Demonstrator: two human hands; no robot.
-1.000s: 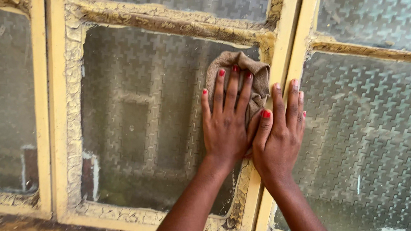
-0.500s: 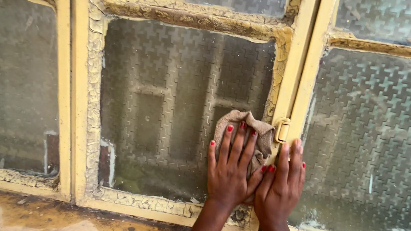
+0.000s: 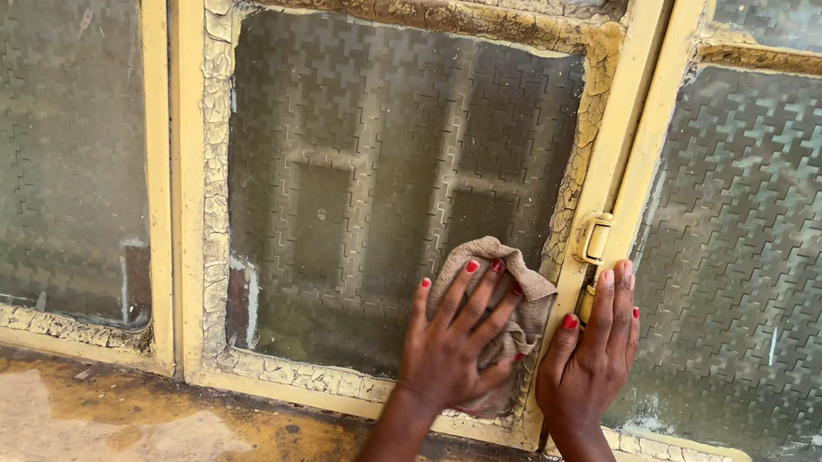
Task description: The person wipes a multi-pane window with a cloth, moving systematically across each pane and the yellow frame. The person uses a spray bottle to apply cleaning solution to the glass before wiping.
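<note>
Cloth low on the glass

Cloth (image 3: 500, 300) sits bunched at the lower right corner of the middle pane (image 3: 376, 177), and our left hand (image 3: 450, 350) presses it flat with fingers spread wide. Our right hand (image 3: 591, 364) lies open on the yellow frame (image 3: 631, 132), just below the hinge (image 3: 594, 239), holding nothing. We judge the rag soft, light and floppy, best gripped through its bunched middle. The flaking putty (image 3: 219, 192) looks brittle.
</note>
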